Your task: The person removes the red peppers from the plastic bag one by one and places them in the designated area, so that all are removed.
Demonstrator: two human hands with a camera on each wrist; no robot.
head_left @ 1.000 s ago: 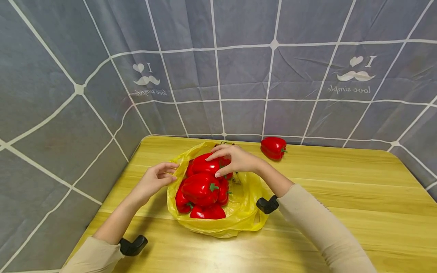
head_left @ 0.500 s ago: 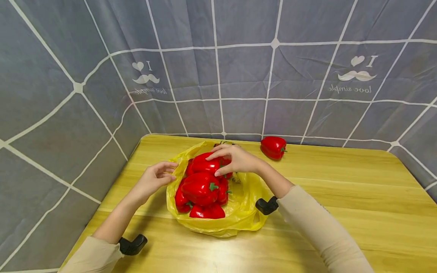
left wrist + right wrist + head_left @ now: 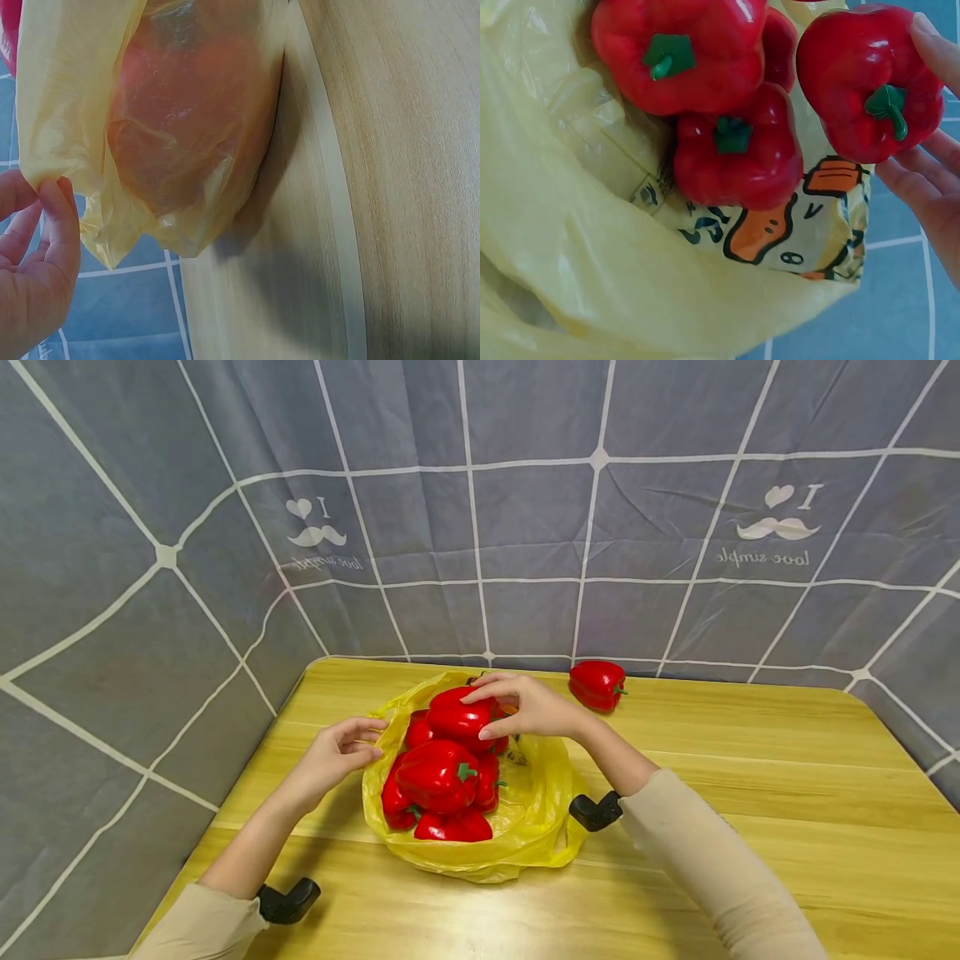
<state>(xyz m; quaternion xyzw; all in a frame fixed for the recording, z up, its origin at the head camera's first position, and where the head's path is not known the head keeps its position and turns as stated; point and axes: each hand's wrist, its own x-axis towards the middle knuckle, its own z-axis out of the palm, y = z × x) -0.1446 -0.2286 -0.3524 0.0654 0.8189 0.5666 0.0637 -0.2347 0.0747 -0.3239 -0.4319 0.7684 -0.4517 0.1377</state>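
A yellow plastic bag (image 3: 536, 852) stands with its mouth wide on the wooden table, several red bell peppers (image 3: 437, 777) piled inside. At the bag's left rim, my left hand (image 3: 333, 760) pinches the thin plastic; the left wrist view shows thumb and finger meeting on the bag's edge (image 3: 64, 97). My right hand (image 3: 538, 708) grips one red bell pepper (image 3: 457, 714) at the back of the pile. In the right wrist view this held pepper (image 3: 855, 67), green stem visible, sits between thumb and fingers, beside the other peppers (image 3: 739, 161).
Another red bell pepper (image 3: 597, 685) lies on the table (image 3: 750, 777) near the back edge, right of the bag. A grey curtain (image 3: 540, 527) with white lines hangs behind and to the left. Black wrist devices (image 3: 288, 902) are strapped on both forearms.
The right hand has raised its pepper slightly off the pile and shifted a little to the right. My left hand stays at the bag's rim.
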